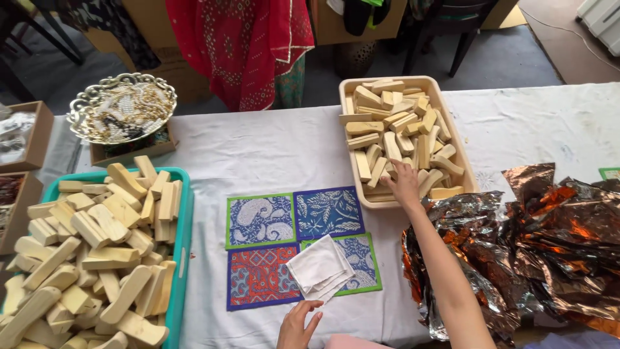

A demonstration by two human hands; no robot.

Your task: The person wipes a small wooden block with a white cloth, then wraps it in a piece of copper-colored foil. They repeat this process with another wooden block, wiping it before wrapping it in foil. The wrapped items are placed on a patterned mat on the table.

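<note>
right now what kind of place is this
Probably a craft or packing workbench: two trays of wooden blocks, beige and teal, patterned fabric squares, and crinkled metallic foil sheets.

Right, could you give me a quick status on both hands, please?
Right hand reaching into beige tray, on wooden blocks. Left hand open, touching white folded cloth on patterned mats. Crinkled foil beside right forearm.
</note>
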